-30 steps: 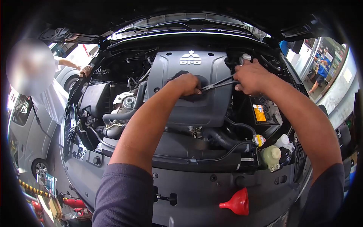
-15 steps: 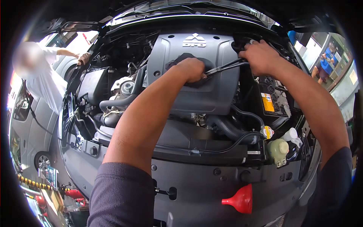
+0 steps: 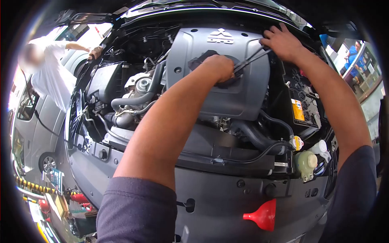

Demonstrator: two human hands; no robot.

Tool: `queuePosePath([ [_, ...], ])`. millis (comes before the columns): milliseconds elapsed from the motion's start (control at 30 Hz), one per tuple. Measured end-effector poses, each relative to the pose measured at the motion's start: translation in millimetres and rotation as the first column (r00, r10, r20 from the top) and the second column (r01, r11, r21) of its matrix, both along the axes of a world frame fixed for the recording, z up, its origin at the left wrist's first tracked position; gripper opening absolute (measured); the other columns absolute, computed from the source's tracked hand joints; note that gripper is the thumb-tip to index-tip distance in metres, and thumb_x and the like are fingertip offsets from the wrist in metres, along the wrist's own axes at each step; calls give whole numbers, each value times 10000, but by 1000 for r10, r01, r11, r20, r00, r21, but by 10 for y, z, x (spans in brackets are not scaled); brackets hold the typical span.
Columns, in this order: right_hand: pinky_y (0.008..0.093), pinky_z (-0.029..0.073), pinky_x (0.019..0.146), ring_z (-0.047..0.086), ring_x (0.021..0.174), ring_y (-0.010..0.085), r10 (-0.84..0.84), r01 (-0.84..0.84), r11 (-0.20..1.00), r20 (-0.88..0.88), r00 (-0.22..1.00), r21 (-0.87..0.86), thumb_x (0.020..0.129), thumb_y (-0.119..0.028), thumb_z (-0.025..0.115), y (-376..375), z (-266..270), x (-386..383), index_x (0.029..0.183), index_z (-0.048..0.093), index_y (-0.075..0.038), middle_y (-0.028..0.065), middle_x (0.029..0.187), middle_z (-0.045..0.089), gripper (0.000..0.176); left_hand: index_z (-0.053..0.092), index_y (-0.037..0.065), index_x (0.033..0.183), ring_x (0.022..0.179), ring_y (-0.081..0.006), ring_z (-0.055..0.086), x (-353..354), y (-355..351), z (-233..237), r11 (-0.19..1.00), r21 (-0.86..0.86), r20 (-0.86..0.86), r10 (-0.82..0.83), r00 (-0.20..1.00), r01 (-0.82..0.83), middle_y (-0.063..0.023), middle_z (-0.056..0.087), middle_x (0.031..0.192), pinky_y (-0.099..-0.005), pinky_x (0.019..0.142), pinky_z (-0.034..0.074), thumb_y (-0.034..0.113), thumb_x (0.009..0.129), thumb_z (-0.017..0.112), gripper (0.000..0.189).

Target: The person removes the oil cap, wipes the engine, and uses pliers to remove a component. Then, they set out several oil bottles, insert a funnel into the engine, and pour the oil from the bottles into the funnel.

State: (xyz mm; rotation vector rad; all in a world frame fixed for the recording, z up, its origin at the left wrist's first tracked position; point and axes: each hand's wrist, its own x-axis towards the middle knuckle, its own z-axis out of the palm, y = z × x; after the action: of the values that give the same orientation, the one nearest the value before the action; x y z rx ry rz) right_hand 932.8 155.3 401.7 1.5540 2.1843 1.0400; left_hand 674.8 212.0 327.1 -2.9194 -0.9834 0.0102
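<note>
My left hand (image 3: 221, 68) is closed over the grey engine cover (image 3: 247, 99), gripping a dark cloth (image 3: 202, 58) that bunches out on both sides of it. A pair of long-nose pliers (image 3: 252, 59) runs from that hand up to the right; the jaw tips are hidden at my left fingers and the cloth. At the handle end is my right hand (image 3: 283, 43), its thumb side on the grips and its other fingers partly spread near the cover's upper right corner.
Right of the cover sits a battery (image 3: 302, 97) with a yellow label. In front are a coolant hose (image 3: 257, 135) and a pale reservoir (image 3: 306, 162). A red funnel (image 3: 263, 215) lies on the front panel. A person in white (image 3: 52, 71) stands at the left, another in blue (image 3: 352, 56) beyond the right side.
The view has shifted, so the engine bay sits further right. The pliers now point more steeply, and my right hand's fingers are more spread. The left hand still grips the cloth.
</note>
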Motion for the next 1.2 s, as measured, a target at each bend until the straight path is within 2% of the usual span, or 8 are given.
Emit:
queuePosePath([
  [133, 486, 467, 1100, 579, 1286, 350, 36, -55, 976, 94, 995, 212, 882, -74, 695, -152, 108, 141, 1275, 659, -108, 120, 1234, 652, 396, 778, 6, 964, 1011, -419, 728, 25, 126, -35, 996, -75, -53, -55, 997, 51, -252, 753, 1017, -508, 898, 573, 283, 915, 727, 286],
  [333, 521, 553, 895, 683, 1057, 412, -362, 375, 911, -103, 927, 173, 856, -182, 697, -1648, 859, 274, 1096, 701, -52, 216, 1105, 680, 273, 791, 20, 1066, 1098, -382, 735, 243, 121, -76, 994, 105, -187, 35, 982, -15, -239, 756, 1148, -476, 959, 581, 107, 891, 646, 243],
  [433, 523, 509, 1029, 647, 1191, 399, -588, 589, 796, -408, 698, -140, 888, -241, 737, -2800, 1009, 111, 1189, 701, -66, 204, 1228, 680, 350, 775, -5, 1118, 1119, -411, 716, 258, -24, 81, 997, 37, -160, 72, 984, -67, -267, 738, 1170, -473, 975, 568, 167, 875, 612, 340],
  [467, 468, 509, 994, 648, 1145, 378, -305, 371, 927, -473, 827, 51, 939, -141, 709, -3133, 705, 756, 1235, 638, -34, 177, 1137, 679, 323, 774, -3, 1125, 1122, -415, 714, 299, 5, 56, 999, 37, -125, 44, 991, -39, -267, 735, 1179, -473, 973, 567, 170, 869, 611, 350],
  [600, 415, 504, 788, 604, 857, 357, -453, 490, 857, -684, 572, -158, 924, -284, 787, -4358, 395, -396, 1115, 609, 20, 189, 963, 627, 401, 769, 20, 1175, 1187, -408, 696, 381, 342, -193, 993, 23, -134, 118, 984, -116, -240, 718, 1267, -472, 996, 552, 186, 825, 610, 419],
  [1000, 444, 543, 835, 672, 932, 326, -499, 166, 864, -760, 417, -476, 775, -529, 848, -4238, -1007, -3114, 1032, 698, -105, 108, 976, 619, 518, 748, 49, 1272, 1308, -407, 631, 224, 291, -40, 978, -25, 65, 210, 975, -209, -229, 677, 1374, -452, 1096, 500, 243, 918, 594, 432],
  [1133, 479, 525, 901, 669, 975, 352, -432, 100, 892, -767, 475, -440, 823, -523, 819, -4076, -1082, -3083, 1035, 709, -79, 137, 998, 644, 504, 753, -40, 1019, 1059, -404, 715, -532, -48, 588, 987, 49, 199, -159, 967, 153, -241, 756, 1026, -476, 963, 553, 325, 898, 675, 393],
  [1200, 497, 518, 909, 664, 985, 359, -407, 67, 901, -780, 475, -429, 832, -521, 815, -4043, -1155, -3023, 1037, 710, -81, 139, 1003, 647, 497, 685, -36, 869, 730, -305, 621, -1172, -344, 795, 969, -205, 377, -53, 925, 139, -208, 648, 759, -444, 723, 499, 375, 880, 715, 412],
])
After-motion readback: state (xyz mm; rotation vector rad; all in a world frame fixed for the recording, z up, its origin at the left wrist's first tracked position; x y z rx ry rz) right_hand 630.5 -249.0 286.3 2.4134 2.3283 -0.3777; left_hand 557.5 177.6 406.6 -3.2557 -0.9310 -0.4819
